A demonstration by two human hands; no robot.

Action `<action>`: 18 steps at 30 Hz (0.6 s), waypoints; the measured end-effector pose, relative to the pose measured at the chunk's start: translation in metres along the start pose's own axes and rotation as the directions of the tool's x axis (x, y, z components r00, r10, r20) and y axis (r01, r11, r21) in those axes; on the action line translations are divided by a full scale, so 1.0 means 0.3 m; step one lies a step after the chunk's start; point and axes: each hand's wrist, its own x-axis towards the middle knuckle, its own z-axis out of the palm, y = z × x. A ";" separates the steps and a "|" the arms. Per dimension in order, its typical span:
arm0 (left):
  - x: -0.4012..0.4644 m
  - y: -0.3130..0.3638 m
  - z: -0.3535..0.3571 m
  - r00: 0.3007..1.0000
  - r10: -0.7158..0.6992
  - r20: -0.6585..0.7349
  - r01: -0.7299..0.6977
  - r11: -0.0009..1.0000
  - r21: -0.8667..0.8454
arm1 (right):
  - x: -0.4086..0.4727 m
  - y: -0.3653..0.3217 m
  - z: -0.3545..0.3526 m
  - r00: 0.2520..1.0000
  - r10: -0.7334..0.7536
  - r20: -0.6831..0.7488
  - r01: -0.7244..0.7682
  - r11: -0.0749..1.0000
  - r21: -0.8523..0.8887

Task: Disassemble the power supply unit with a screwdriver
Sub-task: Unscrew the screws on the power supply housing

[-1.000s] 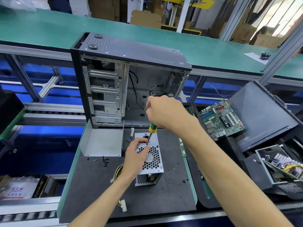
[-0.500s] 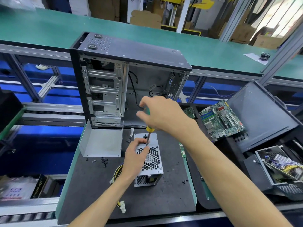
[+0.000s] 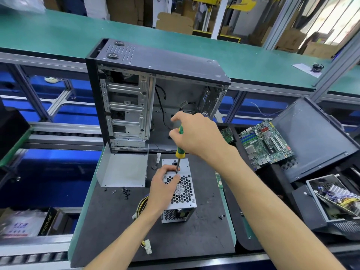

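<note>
One power supply unit sits mid-mat, out of the open case at the far edge; cover on. Left hand presses its top, fingers curled at the far left corner. Right hand grips one screwdriver, tip on a top screw. Loose screws, about six, lie left. Judgement: early; screws remain.

Black mat under my arms carries the power supply, open computer case, grey metal panel, loose screws, white plug.
</note>
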 end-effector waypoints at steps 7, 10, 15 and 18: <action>-0.005 0.007 -0.002 1.000 0.000 0.001 0.000 1.000 -0.003 | -0.003 0.017 -0.031 0.997 0.033 0.069 -0.030 0.999 -0.039; -0.008 0.017 -0.001 1.000 0.006 0.000 -0.006 1.000 -0.002 | -0.019 0.022 -0.067 0.959 -0.142 0.246 0.143 0.990 0.015; -0.004 0.018 -0.001 1.000 0.005 0.018 -0.005 1.000 0.011 | -0.013 0.021 0.029 0.988 -0.115 0.099 0.127 0.984 -0.123; 0.007 0.018 0.013 1.000 0.005 0.010 -0.005 0.998 0.063 | -0.038 0.025 0.186 0.988 -0.071 0.141 0.084 0.993 -0.087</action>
